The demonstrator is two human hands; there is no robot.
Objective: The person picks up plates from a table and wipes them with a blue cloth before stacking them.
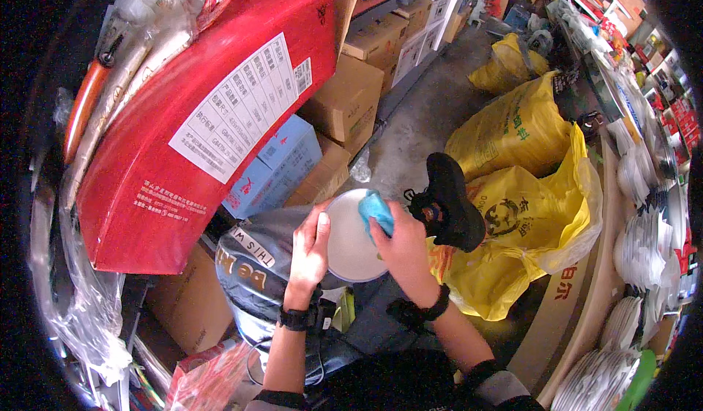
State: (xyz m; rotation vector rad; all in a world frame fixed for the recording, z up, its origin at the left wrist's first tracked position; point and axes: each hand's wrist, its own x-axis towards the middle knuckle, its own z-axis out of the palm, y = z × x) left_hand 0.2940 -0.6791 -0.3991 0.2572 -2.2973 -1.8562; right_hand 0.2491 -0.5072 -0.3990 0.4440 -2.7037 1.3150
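Observation:
A round white plate (351, 240) with a thin bluish rim is held above my lap. My left hand (311, 242) grips its left edge, thumb on the near face. Bunched in my right hand (402, 242) is a blue cloth (377, 213), pressed against the upper right of the plate. The fingers of the right hand are partly hidden behind the cloth. Dark straps (299, 318) circle both wrists. Below the plate my legs show in dark grey trousers with printed lettering, and a black shoe (447, 205) rests beyond my right hand.
A large red carton (137, 164) with a printed label leans at left, near a blue box (280, 164) and brown cardboard boxes (343, 98). Yellow woven sacks (511, 125) and an opened yellow bag (494, 279) lie at right. Stacked plates (598, 378) line the right-hand shelf.

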